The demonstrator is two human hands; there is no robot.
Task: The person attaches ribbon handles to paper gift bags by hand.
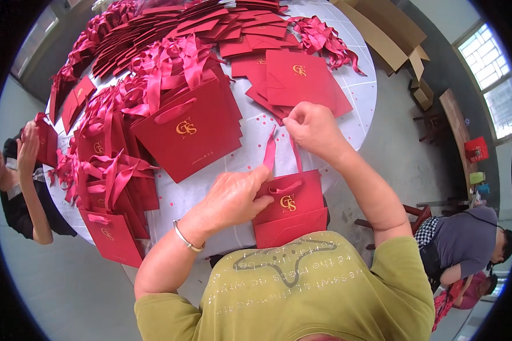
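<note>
A red paper gift bag (pixel 290 220) with a gold emblem lies at the table's near edge, close to my body. My left hand (pixel 230 199) grips the bag's upper left edge, its thumb on the front face beside the short ribbon handle (pixel 286 187). A loose pink ribbon (pixel 270 149) rises from beside those fingers, its tip lying on the white tablecloth. Above the bag, my right hand (pixel 316 128) is closed in a pinch on another ribbon (pixel 296 156), drawn up taut from the bag's top. The pinched end is hidden by the fingers.
Red bags with ribbon handles (pixel 188 128) stand stacked at left. Flat red bags (pixel 301 77) lie beyond my right hand, with more piled at the back beside bunched ribbons (pixel 324 42). A co-worker's hand (pixel 28 150) is at far left. Cardboard boxes (pixel 389 34) stand at right.
</note>
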